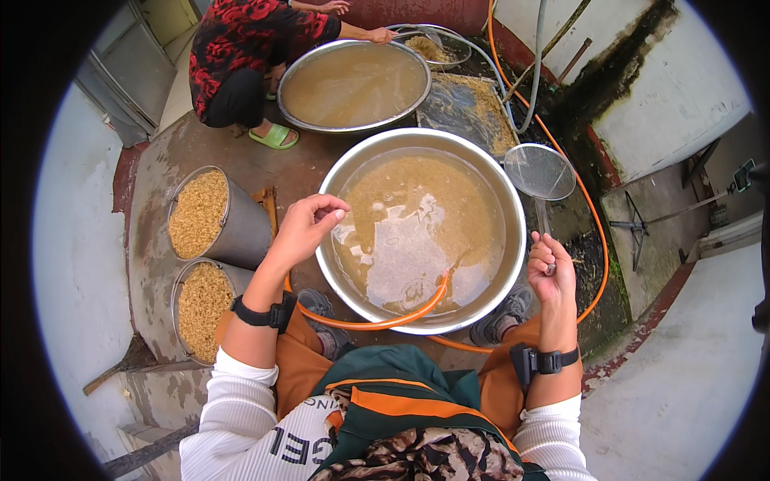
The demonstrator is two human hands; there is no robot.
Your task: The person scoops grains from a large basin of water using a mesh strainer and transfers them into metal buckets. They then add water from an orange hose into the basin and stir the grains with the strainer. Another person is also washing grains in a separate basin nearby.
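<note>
A wide metal basin (329, 264) of cloudy brownish water stands in front of my knees, with pale froth and reflections on the water. My left hand (309, 227) hovers at the basin's left rim, fingers curled in toward the thumb, and no object shows in it. To the right of the basin, my right hand (552, 268) grips the handle of a round wire-mesh skimmer (540, 171). The skimmer's mesh is raised beside the far right rim and looks bare. An orange hose (393, 322) bends over the near rim, its end in the water.
Two metal buckets (255, 224) of tan, grain-like material stand at the left, near a broom (132, 362). Beyond, a crouching person (241, 64) holds another strainer (449, 46) by a second basin (301, 122) of cloudy water. A wet, grain-strewn tray (449, 112) lies behind my basin.
</note>
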